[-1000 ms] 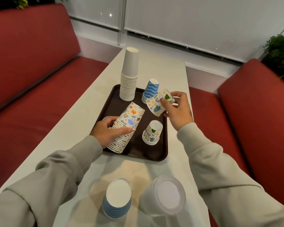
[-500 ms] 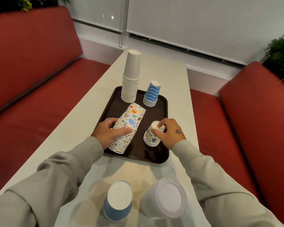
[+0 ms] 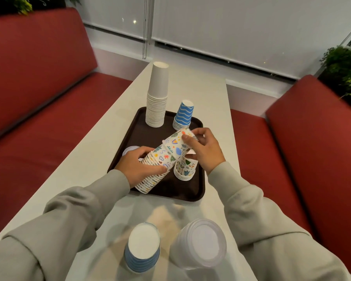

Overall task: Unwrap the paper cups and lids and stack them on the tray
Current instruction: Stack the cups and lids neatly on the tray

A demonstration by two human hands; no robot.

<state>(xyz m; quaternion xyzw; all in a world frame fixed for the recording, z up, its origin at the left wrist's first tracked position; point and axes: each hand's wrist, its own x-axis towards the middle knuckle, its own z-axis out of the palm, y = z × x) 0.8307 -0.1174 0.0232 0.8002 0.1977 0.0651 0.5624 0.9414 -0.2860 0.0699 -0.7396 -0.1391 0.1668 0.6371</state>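
readable text: none | patterned cups [image 3: 170, 153] — drawings only, no words | brands, numbers: none legible

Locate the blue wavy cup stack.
In the head view, the blue wavy cup stack stands at the far right corner of the brown tray, beside the tall white cup stack, beyond the right hand.

White table [image 3: 207, 94] between red benches [image 3: 39, 78]; window blinds [image 3: 231, 23] behind; plant [image 3: 344, 65] at right.
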